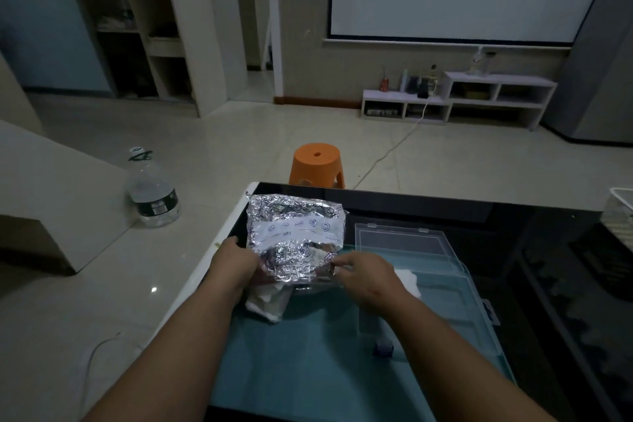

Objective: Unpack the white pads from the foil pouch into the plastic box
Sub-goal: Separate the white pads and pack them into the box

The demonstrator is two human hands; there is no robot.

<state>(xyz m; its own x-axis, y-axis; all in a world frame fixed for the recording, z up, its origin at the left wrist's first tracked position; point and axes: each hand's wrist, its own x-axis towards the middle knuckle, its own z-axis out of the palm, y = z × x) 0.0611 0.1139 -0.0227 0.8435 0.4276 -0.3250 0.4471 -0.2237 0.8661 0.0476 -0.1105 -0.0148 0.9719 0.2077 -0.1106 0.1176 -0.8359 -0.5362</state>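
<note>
A crinkled silver foil pouch (294, 236) with printed icons lies on the dark glass table, its mouth toward me. My left hand (234, 264) grips the pouch's near left corner. My right hand (366, 276) pinches the near right edge of the mouth. White pads (269, 301) stick out from under the pouch's mouth, between my hands. The clear plastic box (455, 288) stands open to the right, its lid (404, 240) tilted back. One white pad (409, 281) lies inside the box, just behind my right hand.
An orange stool (317, 164) stands on the floor beyond the table's far edge. A large water bottle (152, 192) sits on the floor to the left. A white basket (620, 212) shows at the right edge. A small dark cap (383, 348) lies near my right forearm.
</note>
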